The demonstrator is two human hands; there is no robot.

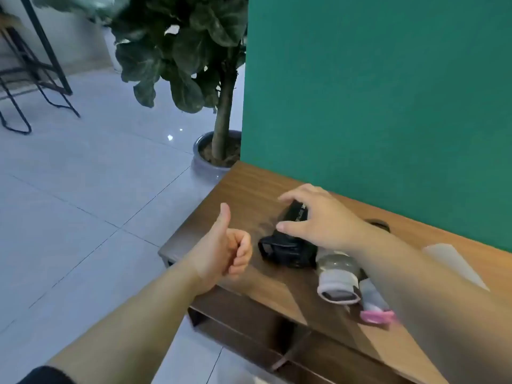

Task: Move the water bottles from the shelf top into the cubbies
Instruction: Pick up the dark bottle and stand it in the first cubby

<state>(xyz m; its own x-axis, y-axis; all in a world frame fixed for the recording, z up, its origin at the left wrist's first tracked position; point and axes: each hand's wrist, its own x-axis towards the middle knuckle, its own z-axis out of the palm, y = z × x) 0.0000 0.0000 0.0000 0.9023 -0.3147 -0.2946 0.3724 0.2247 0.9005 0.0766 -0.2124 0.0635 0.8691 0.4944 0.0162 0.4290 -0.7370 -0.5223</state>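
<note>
Three water bottles lie on their sides on the wooden shelf top (243,189). A black bottle (285,245) is the leftmost. My right hand (318,220) is spread over its upper part, fingers touching it but not closed around it. A grey bottle with a white lid (336,275) lies beside it, and a clear bottle with a pink lid (374,306) is partly hidden under my right forearm. My left hand (224,248) hovers at the shelf's left end, fingers curled and thumb up, holding nothing. Open cubbies (249,311) show below the top.
A teal wall (374,92) rises directly behind the shelf. A potted plant (216,151) stands on the tiled floor at the shelf's far left corner. Black metal stool legs (25,87) are at the far left. A dark round object (378,224) sits by the wall.
</note>
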